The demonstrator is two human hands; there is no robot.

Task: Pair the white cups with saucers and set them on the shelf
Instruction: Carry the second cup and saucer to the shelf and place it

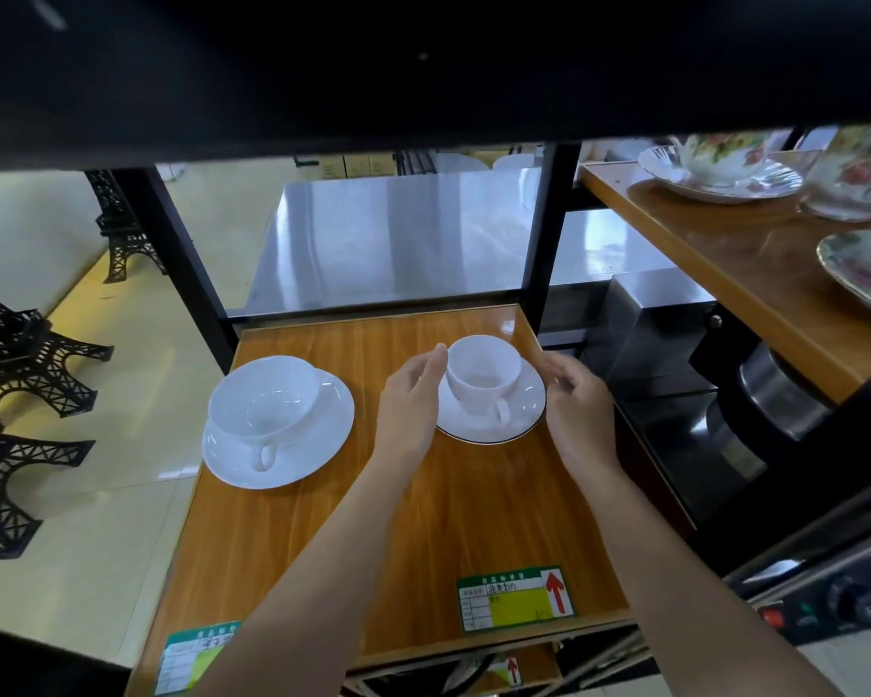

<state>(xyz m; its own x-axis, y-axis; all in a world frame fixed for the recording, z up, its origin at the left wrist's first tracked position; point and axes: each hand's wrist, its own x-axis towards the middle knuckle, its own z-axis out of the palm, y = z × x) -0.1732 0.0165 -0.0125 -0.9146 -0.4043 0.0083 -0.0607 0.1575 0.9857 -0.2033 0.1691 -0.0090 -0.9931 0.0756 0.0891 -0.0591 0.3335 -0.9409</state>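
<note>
The small cup (pixel 483 375) sits on its saucer (pixel 524 415) on the shelf (pixel 423 520). The left hand (pixel 409 405) and right hand (pixel 577 400) wait beside it, fingers wide, holding nothing. They should let go gently and not bump it.

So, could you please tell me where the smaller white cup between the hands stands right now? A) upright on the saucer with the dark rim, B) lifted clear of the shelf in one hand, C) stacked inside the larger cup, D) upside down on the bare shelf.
A: the smaller cup stands upright on the dark-rimmed saucer, with the left hand and right hand open on either side of it.
</note>
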